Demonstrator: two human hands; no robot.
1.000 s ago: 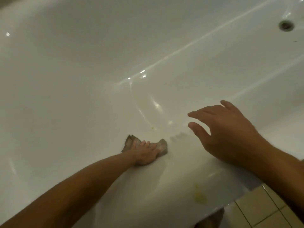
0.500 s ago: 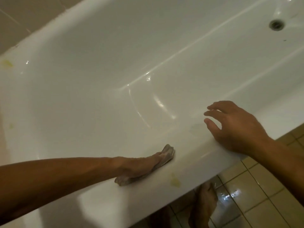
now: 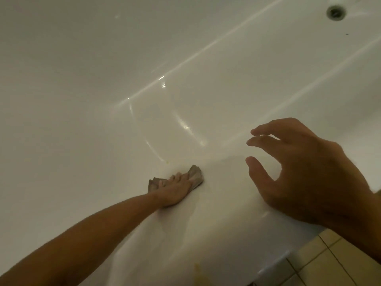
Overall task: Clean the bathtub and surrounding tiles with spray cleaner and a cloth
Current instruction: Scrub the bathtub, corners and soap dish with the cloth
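Note:
A white bathtub [image 3: 103, 89] fills almost the whole view. My left hand [image 3: 175, 189] reaches down the near inner wall and presses flat on a crumpled grey-brown cloth [image 3: 195, 175], whose ends stick out on both sides of the fingers. My right hand [image 3: 305, 168] hovers over the tub's near rim to the right, fingers curled and apart, holding nothing. A small yellowish spot [image 3: 167, 161] sits just above the cloth. No spray bottle is in view.
The drain [image 3: 336, 12] lies at the top right of the tub floor. A yellowish smear [image 3: 199, 271] marks the near rim at the bottom. Beige floor tiles [image 3: 329, 263] show at the bottom right beside the tub.
My left hand slid the cloth from the rim down onto the inner wall. The view tilted down into the tub, hiding the wall tiles and my foot. My right hand lifted slightly.

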